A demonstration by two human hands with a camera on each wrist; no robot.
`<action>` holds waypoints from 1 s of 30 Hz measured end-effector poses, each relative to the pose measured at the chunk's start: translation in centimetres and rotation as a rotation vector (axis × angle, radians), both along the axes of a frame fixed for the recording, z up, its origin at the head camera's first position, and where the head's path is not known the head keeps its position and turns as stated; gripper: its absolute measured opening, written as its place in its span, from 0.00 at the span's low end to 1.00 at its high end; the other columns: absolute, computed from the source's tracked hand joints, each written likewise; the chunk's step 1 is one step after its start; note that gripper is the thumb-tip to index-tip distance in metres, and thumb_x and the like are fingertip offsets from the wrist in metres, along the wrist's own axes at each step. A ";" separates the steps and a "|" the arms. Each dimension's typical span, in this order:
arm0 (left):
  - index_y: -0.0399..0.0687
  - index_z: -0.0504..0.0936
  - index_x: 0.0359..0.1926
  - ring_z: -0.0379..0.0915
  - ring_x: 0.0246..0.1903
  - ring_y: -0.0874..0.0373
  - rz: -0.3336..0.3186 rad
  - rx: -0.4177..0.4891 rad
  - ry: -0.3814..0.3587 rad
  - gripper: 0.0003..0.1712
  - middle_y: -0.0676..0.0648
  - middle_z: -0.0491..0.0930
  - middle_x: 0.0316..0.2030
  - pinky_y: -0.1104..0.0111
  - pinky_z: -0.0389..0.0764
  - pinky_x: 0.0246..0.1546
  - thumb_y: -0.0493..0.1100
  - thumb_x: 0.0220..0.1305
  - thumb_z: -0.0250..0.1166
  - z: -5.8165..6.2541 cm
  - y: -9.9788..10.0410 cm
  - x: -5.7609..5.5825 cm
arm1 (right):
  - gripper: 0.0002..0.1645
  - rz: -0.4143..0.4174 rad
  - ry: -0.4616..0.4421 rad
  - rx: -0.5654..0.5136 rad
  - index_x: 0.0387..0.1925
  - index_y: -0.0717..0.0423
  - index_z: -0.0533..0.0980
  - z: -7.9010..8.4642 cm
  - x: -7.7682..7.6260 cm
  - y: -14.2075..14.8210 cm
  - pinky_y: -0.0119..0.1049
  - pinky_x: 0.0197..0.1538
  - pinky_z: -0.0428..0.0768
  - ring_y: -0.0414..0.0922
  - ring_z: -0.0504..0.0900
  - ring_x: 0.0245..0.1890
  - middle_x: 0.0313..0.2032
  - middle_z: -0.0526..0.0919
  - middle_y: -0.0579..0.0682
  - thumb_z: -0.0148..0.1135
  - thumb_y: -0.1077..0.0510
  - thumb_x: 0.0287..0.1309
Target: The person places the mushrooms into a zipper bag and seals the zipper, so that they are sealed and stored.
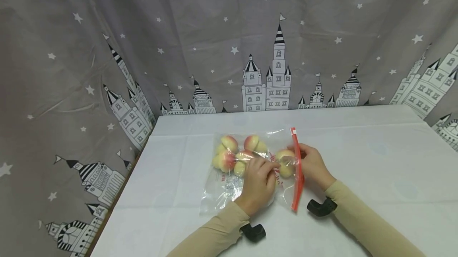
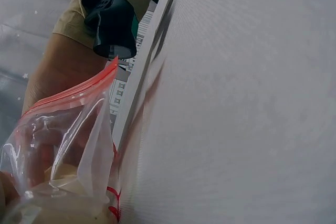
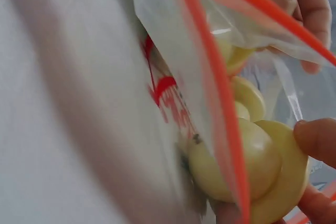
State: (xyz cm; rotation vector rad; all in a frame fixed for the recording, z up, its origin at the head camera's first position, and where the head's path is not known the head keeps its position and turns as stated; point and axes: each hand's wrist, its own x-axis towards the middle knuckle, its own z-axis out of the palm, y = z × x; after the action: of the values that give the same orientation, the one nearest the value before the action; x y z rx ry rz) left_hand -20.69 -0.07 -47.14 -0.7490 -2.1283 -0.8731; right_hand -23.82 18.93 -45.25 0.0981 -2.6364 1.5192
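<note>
A clear zip bag [image 1: 222,197] with a red zip edge [image 1: 296,169] lies on the table, holding several yellow-and-red fruits [image 1: 227,161] that look like peaches. My left hand [image 1: 258,181] is over the middle of the bag, its curled fingers gripping the upper film. From the right, my right hand [image 1: 313,166] reaches in at the zip end and holds a yellow fruit [image 3: 278,166] just inside the mouth. The right wrist view shows the thumb [image 3: 317,140] against this fruit and the bag's mouth spread apart. Part of the right hand is behind the film.
A white cloth covers the table [image 1: 375,161]. Behind it and along the left side hangs a grey curtain [image 1: 214,30] printed with castles and stars. Each sleeve carries a black wrist mount, the right one [image 1: 322,207] close to the bag's red edge.
</note>
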 end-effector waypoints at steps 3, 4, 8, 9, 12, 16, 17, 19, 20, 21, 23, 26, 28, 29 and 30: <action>0.47 0.88 0.35 0.74 0.33 0.55 0.004 -0.003 -0.002 0.14 0.52 0.80 0.29 0.64 0.73 0.41 0.29 0.50 0.63 -0.1 -0.1 0.0 | 0.22 -0.009 0.006 -0.023 0.49 0.66 0.78 -0.4 -0.1 -0.2 0.31 0.40 0.76 0.44 0.78 0.38 0.43 0.84 0.64 0.73 0.58 0.56; 0.47 0.88 0.35 0.74 0.33 0.55 0.004 -0.003 -0.001 0.14 0.52 0.80 0.29 0.64 0.73 0.41 0.28 0.50 0.63 -0.1 -0.1 0.0 | 0.21 -0.009 0.011 -0.026 0.47 0.66 0.78 -0.5 -0.1 -0.3 0.31 0.39 0.76 0.44 0.78 0.38 0.43 0.84 0.64 0.73 0.58 0.56; 0.47 0.87 0.35 0.74 0.33 0.55 0.002 -0.003 0.008 0.13 0.52 0.81 0.30 0.64 0.73 0.41 0.29 0.50 0.64 -0.2 -0.1 -0.1 | 0.19 0.013 0.011 -0.015 0.42 0.63 0.76 -0.5 -0.3 -0.1 0.32 0.39 0.77 0.43 0.78 0.36 0.42 0.83 0.63 0.74 0.56 0.56; 0.47 0.87 0.34 0.74 0.33 0.55 0.001 -0.002 0.011 0.13 0.51 0.81 0.29 0.64 0.73 0.41 0.29 0.50 0.64 -0.2 -0.1 -0.1 | 0.18 0.030 0.001 -0.016 0.43 0.63 0.76 -0.4 -0.3 0.0 0.32 0.38 0.77 0.44 0.79 0.36 0.44 0.83 0.63 0.73 0.57 0.57; 0.47 0.87 0.34 0.74 0.33 0.55 0.000 0.001 0.016 0.13 0.51 0.81 0.29 0.64 0.73 0.41 0.29 0.50 0.64 -0.3 -0.1 -0.1 | 0.19 0.071 -0.047 -0.018 0.48 0.64 0.77 -0.1 -0.3 0.3 0.34 0.36 0.79 0.45 0.81 0.36 0.47 0.83 0.65 0.69 0.60 0.57; 0.47 0.87 0.34 0.74 0.33 0.55 -0.002 0.002 0.015 0.13 0.51 0.81 0.29 0.64 0.73 0.41 0.29 0.49 0.64 -0.4 0.0 -0.2 | 0.26 0.111 -0.108 -0.044 0.54 0.66 0.77 0.1 -0.3 0.6 0.35 0.33 0.80 0.46 0.82 0.37 0.49 0.83 0.66 0.66 0.66 0.49; 0.47 0.87 0.34 0.74 0.33 0.55 -0.003 0.002 0.016 0.12 0.51 0.80 0.29 0.64 0.73 0.41 0.29 0.50 0.64 -0.4 0.0 -0.2 | 0.27 0.117 -0.118 -0.051 0.54 0.66 0.77 0.1 -0.3 0.6 0.36 0.34 0.80 0.46 0.81 0.37 0.48 0.82 0.66 0.66 0.67 0.48; 0.47 0.87 0.34 0.74 0.33 0.55 -0.004 0.002 0.017 0.12 0.50 0.80 0.28 0.64 0.73 0.41 0.29 0.50 0.64 -0.5 0.0 -0.2 | 0.29 0.128 -0.123 -0.045 0.55 0.66 0.76 -0.1 -0.4 0.6 0.36 0.35 0.80 0.47 0.80 0.38 0.48 0.82 0.65 0.66 0.68 0.46; 0.47 0.87 0.34 0.74 0.33 0.55 -0.004 0.001 0.017 0.12 0.51 0.80 0.28 0.64 0.73 0.41 0.29 0.50 0.64 -0.5 0.0 -0.2 | 0.29 0.131 -0.122 -0.041 0.55 0.66 0.76 -0.1 -0.4 0.5 0.36 0.35 0.79 0.48 0.79 0.38 0.47 0.82 0.65 0.66 0.68 0.46; 0.48 0.87 0.33 0.73 0.33 0.55 -0.004 0.001 0.017 0.12 0.51 0.80 0.28 0.65 0.73 0.41 0.29 0.50 0.63 -0.5 0.0 -0.2 | 0.29 0.125 -0.118 -0.033 0.55 0.66 0.76 -0.3 -0.4 0.5 0.36 0.36 0.79 0.48 0.79 0.38 0.47 0.82 0.64 0.66 0.68 0.46; 0.48 0.87 0.34 0.73 0.33 0.55 -0.003 -0.001 0.022 0.12 0.51 0.80 0.29 0.65 0.73 0.42 0.29 0.50 0.63 -0.5 0.0 -0.2 | 0.28 0.112 -0.098 -0.020 0.54 0.65 0.77 -0.5 -0.5 0.3 0.36 0.37 0.78 0.49 0.78 0.39 0.47 0.82 0.64 0.66 0.67 0.48; 0.49 0.87 0.34 0.74 0.34 0.55 0.001 -0.005 0.019 0.13 0.51 0.81 0.30 0.65 0.73 0.42 0.30 0.51 0.64 -0.3 0.0 -0.2 | 0.26 0.098 -0.042 -0.002 0.53 0.66 0.77 -0.9 -0.4 0.1 0.37 0.40 0.77 0.51 0.77 0.41 0.47 0.83 0.65 0.67 0.65 0.49; 0.49 0.87 0.35 0.74 0.34 0.55 0.003 -0.010 0.019 0.13 0.51 0.82 0.31 0.64 0.73 0.42 0.30 0.51 0.64 -0.3 0.0 -0.2 | 0.25 0.093 -0.006 -0.001 0.52 0.66 0.77 -1.2 -0.4 -0.1 0.38 0.43 0.77 0.52 0.78 0.42 0.47 0.83 0.65 0.67 0.64 0.49; 0.49 0.88 0.35 0.74 0.34 0.55 0.004 -0.011 0.018 0.13 0.51 0.82 0.31 0.64 0.73 0.42 0.30 0.51 0.64 -0.3 0.0 -0.2 | 0.25 0.090 0.011 0.002 0.51 0.66 0.77 -1.3 -0.3 -0.2 0.38 0.45 0.77 0.52 0.79 0.43 0.46 0.84 0.65 0.68 0.63 0.49; 0.49 0.88 0.35 0.75 0.35 0.55 0.004 -0.013 0.014 0.13 0.51 0.82 0.31 0.64 0.73 0.42 0.30 0.51 0.64 -0.3 0.0 -0.2 | 0.24 0.089 0.026 -0.002 0.50 0.66 0.76 -1.4 -0.2 -0.2 0.38 0.46 0.77 0.52 0.80 0.43 0.46 0.84 0.65 0.68 0.62 0.50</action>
State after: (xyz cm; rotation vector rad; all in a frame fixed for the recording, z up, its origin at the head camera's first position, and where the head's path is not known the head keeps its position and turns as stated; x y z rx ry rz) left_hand -20.86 -0.09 -47.42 -0.7554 -2.1243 -0.8497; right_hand -24.05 18.70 -46.65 0.2364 -2.6429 1.5355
